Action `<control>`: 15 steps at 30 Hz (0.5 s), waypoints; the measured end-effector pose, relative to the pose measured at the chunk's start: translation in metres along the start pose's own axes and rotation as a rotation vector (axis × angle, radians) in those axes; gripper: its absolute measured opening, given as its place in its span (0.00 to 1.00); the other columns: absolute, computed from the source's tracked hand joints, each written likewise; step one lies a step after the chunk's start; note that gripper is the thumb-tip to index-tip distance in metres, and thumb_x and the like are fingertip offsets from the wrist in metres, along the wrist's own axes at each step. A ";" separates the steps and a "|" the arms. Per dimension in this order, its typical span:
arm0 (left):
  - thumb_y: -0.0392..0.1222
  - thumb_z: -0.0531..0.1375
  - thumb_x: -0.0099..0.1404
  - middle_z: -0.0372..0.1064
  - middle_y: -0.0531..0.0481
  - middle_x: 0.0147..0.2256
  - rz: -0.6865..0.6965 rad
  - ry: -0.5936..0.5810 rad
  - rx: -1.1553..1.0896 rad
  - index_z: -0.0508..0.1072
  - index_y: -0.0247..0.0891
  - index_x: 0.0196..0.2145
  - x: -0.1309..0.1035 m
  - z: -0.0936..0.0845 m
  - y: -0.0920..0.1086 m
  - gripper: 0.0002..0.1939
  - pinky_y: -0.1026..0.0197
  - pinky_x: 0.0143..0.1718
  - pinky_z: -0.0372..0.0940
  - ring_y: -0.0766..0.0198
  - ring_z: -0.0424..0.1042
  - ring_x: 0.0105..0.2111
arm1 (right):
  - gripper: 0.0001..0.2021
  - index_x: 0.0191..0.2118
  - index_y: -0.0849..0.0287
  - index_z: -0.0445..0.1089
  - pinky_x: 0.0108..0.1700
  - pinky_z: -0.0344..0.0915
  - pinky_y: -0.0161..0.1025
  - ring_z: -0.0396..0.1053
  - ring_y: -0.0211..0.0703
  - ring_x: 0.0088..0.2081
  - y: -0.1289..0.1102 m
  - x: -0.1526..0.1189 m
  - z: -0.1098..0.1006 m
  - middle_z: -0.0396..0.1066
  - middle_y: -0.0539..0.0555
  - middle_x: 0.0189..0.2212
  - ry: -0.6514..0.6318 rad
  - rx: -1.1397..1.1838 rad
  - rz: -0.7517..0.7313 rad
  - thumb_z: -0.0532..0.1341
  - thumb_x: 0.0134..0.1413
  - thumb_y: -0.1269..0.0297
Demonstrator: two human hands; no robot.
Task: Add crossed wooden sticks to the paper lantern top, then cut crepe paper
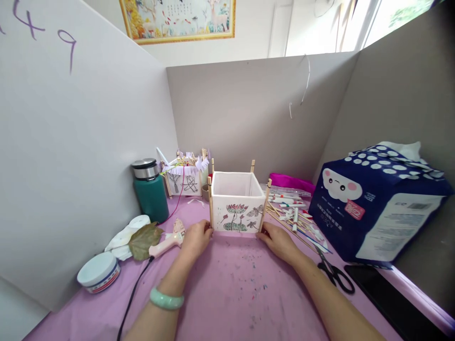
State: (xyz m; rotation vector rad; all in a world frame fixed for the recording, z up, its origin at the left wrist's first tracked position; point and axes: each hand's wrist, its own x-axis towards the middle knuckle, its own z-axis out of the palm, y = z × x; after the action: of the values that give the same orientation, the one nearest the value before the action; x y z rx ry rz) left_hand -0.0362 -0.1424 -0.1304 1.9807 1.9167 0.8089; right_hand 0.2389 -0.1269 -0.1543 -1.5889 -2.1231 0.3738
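A white box-shaped lantern (237, 214) with wooden corner sticks stands upright on the pink cloth (231, 293). Its open top faces up, and its front panel shows a lotus and dragonflies. At the foot of its front left stick, my left hand (197, 237) pinches the stick with closed fingers. My right hand (277, 240) has its fingers closed on the foot of the front right stick. Below my left wrist is a green bangle (166, 299). A pink glue gun (166, 244) lies just left of my left hand.
On the left are a green bottle (151, 196), a dry leaf (145, 239), a white round tub (98, 272) and a second, fringed lantern (186, 183). To the right are markers (295, 219), thin sticks, black scissors (334, 273), a blue tissue pack (337, 222) and a black phone (387, 298).
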 end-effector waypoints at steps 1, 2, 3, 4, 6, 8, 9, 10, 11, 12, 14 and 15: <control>0.35 0.56 0.61 0.77 0.47 0.32 -0.005 0.002 0.011 0.75 0.38 0.33 0.000 0.001 0.001 0.07 0.61 0.37 0.61 0.59 0.73 0.36 | 0.09 0.35 0.59 0.68 0.38 0.59 0.37 0.70 0.46 0.38 0.000 0.002 0.002 0.74 0.57 0.35 -0.003 -0.011 0.008 0.55 0.57 0.60; 0.35 0.56 0.61 0.77 0.46 0.32 -0.011 0.006 0.016 0.75 0.38 0.33 0.001 0.001 0.002 0.07 0.61 0.38 0.61 0.59 0.73 0.36 | 0.09 0.34 0.59 0.68 0.38 0.59 0.37 0.70 0.46 0.38 0.000 0.003 0.003 0.74 0.57 0.35 -0.004 -0.022 0.009 0.54 0.57 0.60; 0.36 0.55 0.62 0.77 0.46 0.33 -0.017 0.007 0.024 0.75 0.38 0.33 0.001 0.002 0.003 0.08 0.61 0.38 0.61 0.59 0.73 0.35 | 0.09 0.34 0.59 0.68 0.38 0.58 0.37 0.70 0.46 0.38 0.001 0.004 0.004 0.74 0.57 0.36 -0.005 -0.033 0.009 0.54 0.58 0.60; 0.36 0.55 0.62 0.77 0.46 0.33 -0.024 0.008 0.031 0.75 0.38 0.33 0.002 0.002 0.004 0.08 0.61 0.38 0.61 0.59 0.73 0.35 | 0.09 0.35 0.58 0.68 0.38 0.58 0.37 0.70 0.46 0.38 0.001 0.005 0.005 0.75 0.56 0.36 -0.002 -0.042 0.010 0.54 0.58 0.60; 0.37 0.55 0.63 0.77 0.45 0.34 -0.036 0.006 0.045 0.75 0.38 0.35 0.003 0.002 0.006 0.08 0.60 0.39 0.61 0.58 0.74 0.36 | 0.10 0.35 0.58 0.69 0.37 0.57 0.37 0.71 0.46 0.38 0.002 0.006 0.006 0.75 0.56 0.36 0.004 -0.055 0.016 0.54 0.59 0.60; 0.37 0.55 0.63 0.77 0.45 0.36 -0.045 0.003 0.057 0.74 0.38 0.37 0.004 0.003 0.006 0.09 0.60 0.40 0.61 0.58 0.74 0.38 | 0.10 0.35 0.58 0.68 0.36 0.57 0.37 0.71 0.46 0.38 0.002 0.005 0.006 0.75 0.55 0.35 0.009 -0.060 0.027 0.53 0.59 0.59; 0.38 0.55 0.63 0.77 0.45 0.37 -0.049 0.000 0.062 0.74 0.38 0.38 0.004 0.004 0.005 0.09 0.60 0.40 0.61 0.58 0.73 0.39 | 0.10 0.35 0.57 0.68 0.36 0.56 0.37 0.70 0.46 0.38 0.002 0.005 0.007 0.75 0.55 0.35 0.012 -0.062 0.033 0.53 0.59 0.58; 0.38 0.55 0.62 0.76 0.45 0.37 -0.054 -0.004 0.069 0.74 0.38 0.39 0.004 0.005 0.003 0.10 0.61 0.39 0.61 0.58 0.73 0.39 | 0.10 0.35 0.57 0.68 0.35 0.56 0.37 0.70 0.46 0.37 0.002 0.004 0.007 0.75 0.55 0.35 0.013 -0.065 0.036 0.54 0.59 0.58; 0.38 0.56 0.62 0.76 0.46 0.38 -0.060 -0.008 0.077 0.73 0.38 0.41 0.004 0.006 0.002 0.11 0.61 0.39 0.61 0.58 0.73 0.40 | 0.10 0.34 0.57 0.68 0.34 0.55 0.37 0.70 0.46 0.36 0.001 0.004 0.007 0.74 0.54 0.34 0.012 -0.069 0.038 0.55 0.58 0.57; 0.38 0.57 0.60 0.76 0.45 0.39 -0.069 -0.012 0.089 0.73 0.38 0.43 0.004 0.007 0.000 0.12 0.61 0.39 0.61 0.57 0.73 0.40 | 0.10 0.34 0.57 0.67 0.34 0.55 0.37 0.70 0.46 0.35 0.001 0.003 0.008 0.74 0.54 0.33 0.014 -0.077 0.042 0.55 0.57 0.56; 0.40 0.59 0.58 0.74 0.43 0.41 -0.086 -0.019 0.122 0.72 0.36 0.44 0.004 0.009 -0.003 0.15 0.60 0.39 0.62 0.55 0.72 0.41 | 0.10 0.34 0.57 0.67 0.32 0.54 0.37 0.70 0.45 0.34 0.000 0.002 0.008 0.74 0.54 0.33 0.022 -0.100 0.062 0.56 0.56 0.56; 0.40 0.59 0.58 0.74 0.41 0.42 -0.092 -0.023 0.139 0.73 0.35 0.43 0.004 0.010 -0.004 0.15 0.59 0.40 0.62 0.54 0.72 0.42 | 0.09 0.35 0.57 0.67 0.32 0.53 0.37 0.70 0.45 0.34 -0.001 0.001 0.009 0.74 0.54 0.33 0.029 -0.111 0.075 0.57 0.56 0.57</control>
State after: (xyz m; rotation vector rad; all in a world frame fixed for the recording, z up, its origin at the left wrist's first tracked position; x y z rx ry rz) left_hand -0.0338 -0.1362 -0.1402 1.9521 2.0849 0.6420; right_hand 0.2336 -0.1256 -0.1611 -1.7293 -2.0995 0.2587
